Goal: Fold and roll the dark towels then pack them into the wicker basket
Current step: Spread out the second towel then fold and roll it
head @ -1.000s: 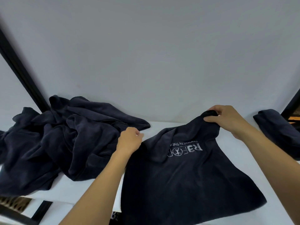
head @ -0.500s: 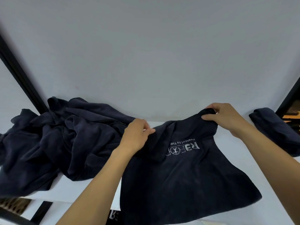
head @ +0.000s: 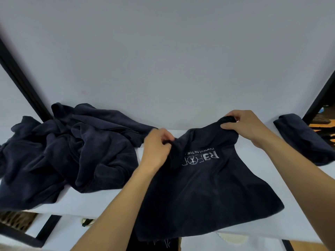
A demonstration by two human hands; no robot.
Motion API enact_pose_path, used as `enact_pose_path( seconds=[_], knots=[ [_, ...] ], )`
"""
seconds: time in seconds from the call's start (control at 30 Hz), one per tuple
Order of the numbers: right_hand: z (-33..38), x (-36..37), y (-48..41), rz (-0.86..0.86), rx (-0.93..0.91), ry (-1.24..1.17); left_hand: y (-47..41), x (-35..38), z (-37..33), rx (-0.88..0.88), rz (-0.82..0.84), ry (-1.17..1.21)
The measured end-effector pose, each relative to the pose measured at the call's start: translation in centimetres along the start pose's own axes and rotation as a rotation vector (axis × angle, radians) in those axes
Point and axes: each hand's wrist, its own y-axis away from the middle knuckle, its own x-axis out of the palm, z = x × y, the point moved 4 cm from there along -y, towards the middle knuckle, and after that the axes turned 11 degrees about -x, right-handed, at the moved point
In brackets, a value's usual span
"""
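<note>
I see the dark navy towel with a white printed logo (head: 208,187) spread on the white table (head: 90,201), its near edge draped over the near side. My left hand (head: 157,147) pinches its far-left edge. My right hand (head: 244,125) grips its raised far-right corner. Crumpled heap of dark towels (head: 72,151) just left of the left hand. Dark folded towel (head: 304,140) at far right.

Two hands: left hand (head: 155,147), right hand (head: 248,127). One spread towel (head: 208,187); one bundled towel (head: 304,140) at the right edge of the table (head: 90,201); one heap (head: 63,154), towels uncountable.
</note>
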Motion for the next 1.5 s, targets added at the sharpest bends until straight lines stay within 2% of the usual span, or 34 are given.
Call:
enact_pose_path(
  seconds=[0.07,0.1,0.17,0.23,0.33,0.43,0.67,0.8,0.9,1.03,1.1,1.2,1.27,1.37,1.5],
  knots=[
    [0.1,0.0,0.0,-0.003,-0.005,-0.008,-1.0,-2.0,-1.1,0.085,-0.143,-0.018],
    [0.1,0.0,0.1,-0.005,-0.008,-0.011,-1.2,-2.6,-1.5,0.145,-0.165,-0.06],
    [0.0,0.1,0.1,-0.007,-0.009,-0.014,-1.0,-2.6,-1.9,0.325,-0.113,-0.204],
    [-0.3,0.3,0.2,0.003,-0.005,-0.018,0.1,-1.2,-1.1,0.47,0.02,-0.345],
    [-0.7,0.6,0.3,0.02,0.0,-0.016,1.9,0.4,1.2,0.356,0.24,-0.4],
    [-0.8,0.6,0.3,0.025,-0.002,-0.011,2.7,0.9,2.9,0.225,0.318,-0.374],
    [-0.8,1.0,0.1,0.032,-0.006,-0.018,3.8,1.2,2.0,0.232,0.164,-0.324],
    [-1.1,0.5,0.0,0.033,0.009,-0.032,3.5,2.0,2.1,0.306,0.286,-0.57],
    [-1.6,-0.1,0.1,0.039,0.041,-0.052,3.4,2.1,2.3,0.403,0.293,-0.691],
    [-1.7,-0.8,0.2,0.016,0.071,-0.023,3.7,2.3,1.9,0.529,0.119,-0.789],
    [-1.7,-1.3,0.1,0.02,0.089,-0.017,3.3,1.5,1.5,0.444,0.066,-0.686],
    [-1.4,-2.4,-0.2,0.014,0.121,-0.064,1.5,-1.5,0.6,0.25,-0.057,-0.366],
    [-0.8,-3.2,-0.7,-0.004,0.126,-0.112,-0.4,-3.9,-0.9,0.19,-0.173,-0.215],
    [0.6,-4.7,-2.0,-0.029,0.075,-0.153,-4.1,-6.8,-3.8,0.114,-0.22,-0.088],
    [4.2,-8.3,-4.2,-0.212,-0.045,-0.24,-9.6,-10.6,-8.2,0.087,-0.285,0.032]
  ],
)
